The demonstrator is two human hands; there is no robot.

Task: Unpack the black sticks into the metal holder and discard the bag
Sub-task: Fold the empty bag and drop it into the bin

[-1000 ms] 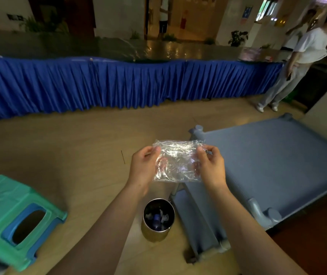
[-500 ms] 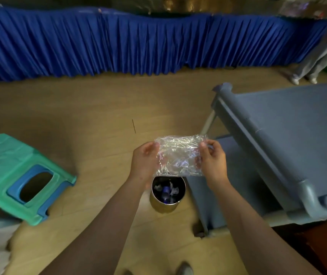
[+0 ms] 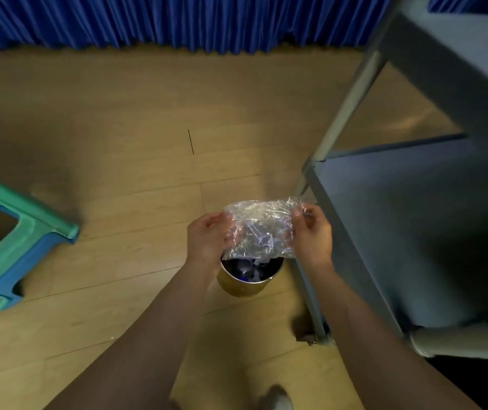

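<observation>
A crumpled clear plastic bag is stretched between both hands, directly above a round metal can standing on the wooden floor. My left hand pinches the bag's left edge and my right hand pinches its right edge. The bag looks empty. Inside the can I see dark contents with bluish and white scraps; what they are I cannot tell. A thin black stick lies on the floor farther away.
A green and blue plastic stool stands at the left. A grey cot frame fills the right side, its leg close to the can. A blue pleated curtain runs along the back. A shoe tip shows at the bottom.
The view has tilted down and moved closer. The bag, still held by both hands, now sits lower, right over the can's opening.
</observation>
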